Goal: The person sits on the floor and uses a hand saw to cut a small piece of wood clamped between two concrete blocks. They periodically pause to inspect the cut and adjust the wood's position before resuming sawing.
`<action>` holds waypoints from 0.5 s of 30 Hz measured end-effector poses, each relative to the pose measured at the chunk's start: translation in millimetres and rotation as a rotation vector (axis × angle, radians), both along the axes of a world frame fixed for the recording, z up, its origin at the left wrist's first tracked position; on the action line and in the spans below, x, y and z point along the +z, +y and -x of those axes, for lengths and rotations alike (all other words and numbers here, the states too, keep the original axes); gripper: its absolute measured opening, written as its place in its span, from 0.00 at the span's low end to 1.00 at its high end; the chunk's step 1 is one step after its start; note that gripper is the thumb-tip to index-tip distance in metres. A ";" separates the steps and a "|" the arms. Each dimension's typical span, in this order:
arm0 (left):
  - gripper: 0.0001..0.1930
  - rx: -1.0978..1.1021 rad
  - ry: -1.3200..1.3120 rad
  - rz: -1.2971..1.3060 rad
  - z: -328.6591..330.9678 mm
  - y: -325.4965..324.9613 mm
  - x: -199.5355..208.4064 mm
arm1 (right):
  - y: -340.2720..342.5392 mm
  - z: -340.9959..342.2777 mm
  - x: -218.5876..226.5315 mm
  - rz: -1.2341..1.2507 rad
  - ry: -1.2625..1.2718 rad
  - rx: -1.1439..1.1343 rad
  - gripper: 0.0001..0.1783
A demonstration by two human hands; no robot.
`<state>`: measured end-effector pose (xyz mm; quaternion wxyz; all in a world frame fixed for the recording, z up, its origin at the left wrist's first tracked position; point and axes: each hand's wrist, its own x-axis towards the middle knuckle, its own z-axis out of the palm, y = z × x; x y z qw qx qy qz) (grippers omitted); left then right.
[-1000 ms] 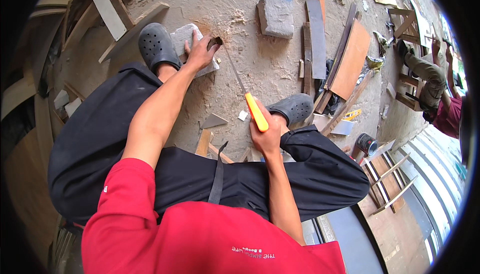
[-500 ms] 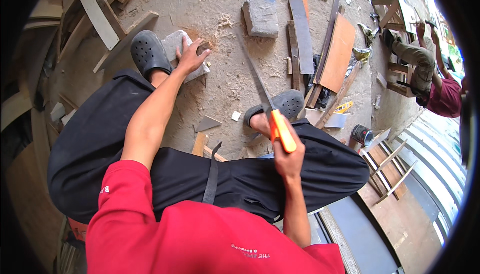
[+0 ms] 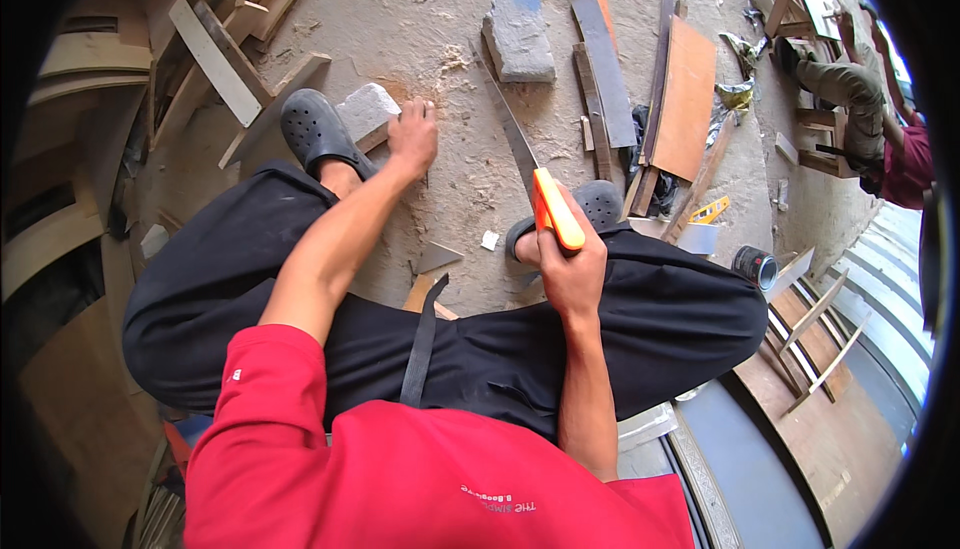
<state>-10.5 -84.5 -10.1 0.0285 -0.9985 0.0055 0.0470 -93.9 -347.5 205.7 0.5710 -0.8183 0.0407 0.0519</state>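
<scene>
My right hand [image 3: 573,271] is wrapped round the orange and yellow handle of a handsaw [image 3: 520,149]. The saw's long blade points away from me and a little left, above the dusty floor. My left hand [image 3: 413,139] is closed at the near right side of a pale concrete block [image 3: 368,106]. Its curled fingers hold a small brown piece of wood [image 3: 374,139] against the block's near edge; part of that piece is hidden by the hand. My left dark clog [image 3: 318,127] rests beside the block, and my right clog [image 3: 600,205] is partly covered by my right hand.
A second concrete block [image 3: 520,37] lies farther off. Right of it are grey and brown boards [image 3: 685,99], a yellow level [image 3: 710,211] and a tin can [image 3: 755,267]. Scrap wood [image 3: 215,64] is piled at left. Another person [image 3: 850,99] sits at far right.
My left hand has moved right and toward me, off the block's top, bringing the wood piece down to the block's near edge. The saw stays in my right hand, slightly shifted.
</scene>
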 end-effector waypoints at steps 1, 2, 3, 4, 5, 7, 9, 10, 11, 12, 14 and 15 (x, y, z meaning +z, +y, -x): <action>0.19 -0.009 -0.106 -0.038 4.8 -7.4 -0.4 | 1.9 0.0 1.5 0.007 0.006 0.003 0.28; 0.20 0.008 -0.126 0.028 7.7 -11.5 -0.4 | 3.1 -1.7 4.4 -0.020 0.032 0.002 0.28; 0.21 -0.090 -0.077 0.071 11.5 -12.1 0.6 | 3.6 -1.7 3.5 -0.022 0.023 -0.003 0.28; 0.22 -0.187 -0.029 0.118 13.2 -15.9 11.8 | 2.5 -2.4 2.6 -0.020 0.013 -0.007 0.28; 0.24 -0.193 -0.026 0.161 14.1 -17.1 12.2 | 1.5 -2.7 1.9 -0.017 0.003 -0.011 0.28; 0.27 -0.205 -0.011 0.250 20.2 -19.8 13.9 | -0.1 -0.3 4.3 0.007 0.023 -0.023 0.29; 0.28 -0.010 -0.104 0.238 18.6 -22.0 14.8 | 0.7 0.0 5.2 0.022 0.047 -0.027 0.29; 0.29 0.090 -0.138 0.197 16.6 -21.4 12.3 | 0.4 0.8 5.7 0.029 0.063 -0.027 0.29; 0.30 0.076 -0.087 0.145 16.3 -17.9 10.6 | 0.6 1.6 6.0 0.037 0.079 -0.025 0.29; 0.31 0.063 -0.036 0.093 17.0 -12.5 9.5 | 1.5 2.4 5.8 0.044 0.077 -0.022 0.29; 0.31 -0.040 0.079 0.034 15.4 -12.1 17.5 | 3.5 1.8 4.5 0.058 0.068 -0.018 0.29; 0.31 -0.127 0.146 0.027 17.2 -15.0 21.1 | 3.9 2.2 0.9 0.037 0.105 -0.021 0.29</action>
